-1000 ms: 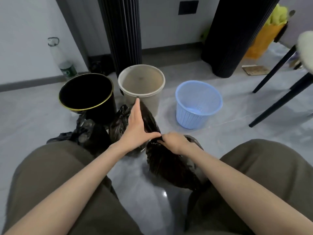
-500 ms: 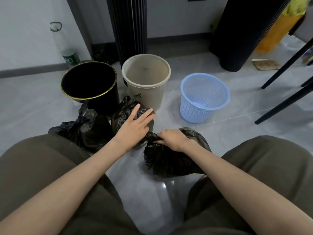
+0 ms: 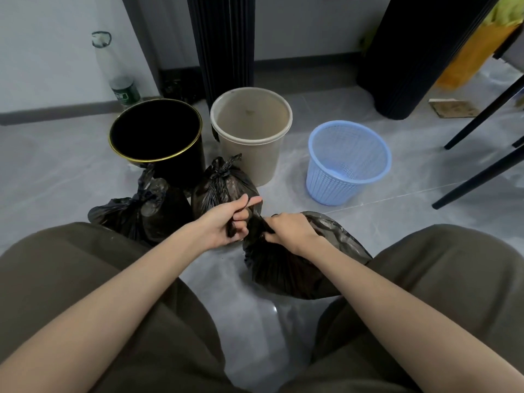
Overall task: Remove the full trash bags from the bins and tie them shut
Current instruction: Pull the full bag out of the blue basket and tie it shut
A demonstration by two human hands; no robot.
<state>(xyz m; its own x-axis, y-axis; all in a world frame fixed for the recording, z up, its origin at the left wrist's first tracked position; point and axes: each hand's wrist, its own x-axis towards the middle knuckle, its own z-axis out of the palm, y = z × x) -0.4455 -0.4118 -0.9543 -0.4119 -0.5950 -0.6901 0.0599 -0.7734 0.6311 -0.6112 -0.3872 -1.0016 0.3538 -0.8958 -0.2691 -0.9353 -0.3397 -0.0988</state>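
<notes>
A black trash bag [image 3: 286,270] is being gripped at its gathered neck on the floor [image 3: 56,180] between the person's knees, a twisted end being held in the curled left hand [image 3: 224,225], the neck being pinched by the right hand [image 3: 292,231]. Two knotted bags [image 3: 224,185] are lying beside it.

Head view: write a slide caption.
The left hand and right hand twist a black trash bag shut beside two knotted bags, before black bin, beige bin and blue basket.
</notes>
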